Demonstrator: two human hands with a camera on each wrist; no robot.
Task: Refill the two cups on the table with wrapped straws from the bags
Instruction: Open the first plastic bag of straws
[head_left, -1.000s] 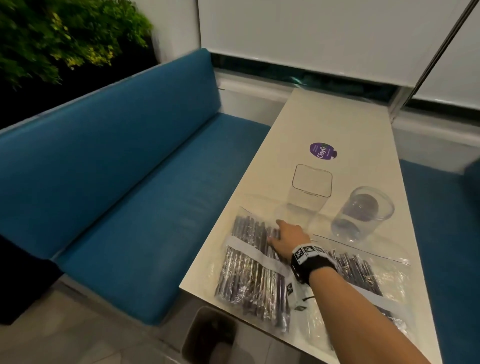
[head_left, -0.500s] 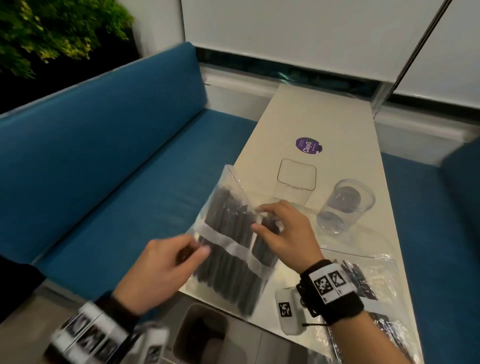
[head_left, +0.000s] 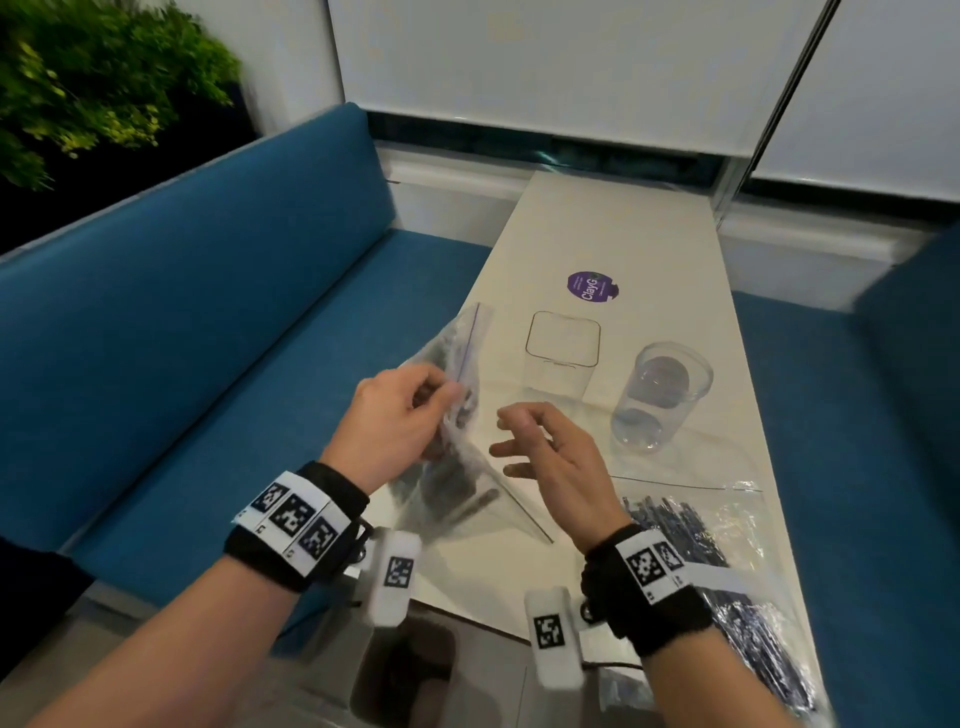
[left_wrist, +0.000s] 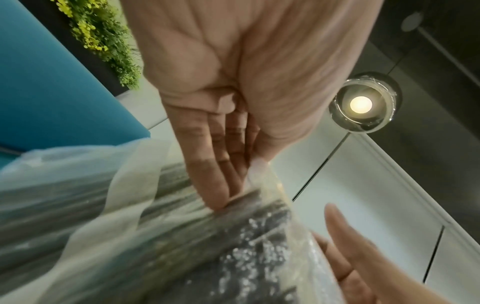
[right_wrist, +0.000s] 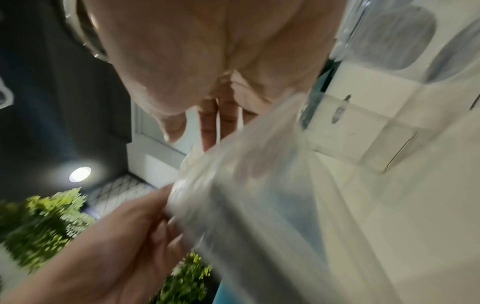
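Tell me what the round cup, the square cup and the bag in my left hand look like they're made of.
Round cup: clear glass or hard plastic, glossy; the table shows through.
Square cup: clear, thin-walled, likely plastic.
Bag: thin, clear, crinkly plastic film with a zip strip.

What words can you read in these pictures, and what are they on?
"ClayG", cut short by glare: on the purple round sticker on the table.
Smaller print on the same sticker: too small to read.
Wristbands: only square code marks, no words.
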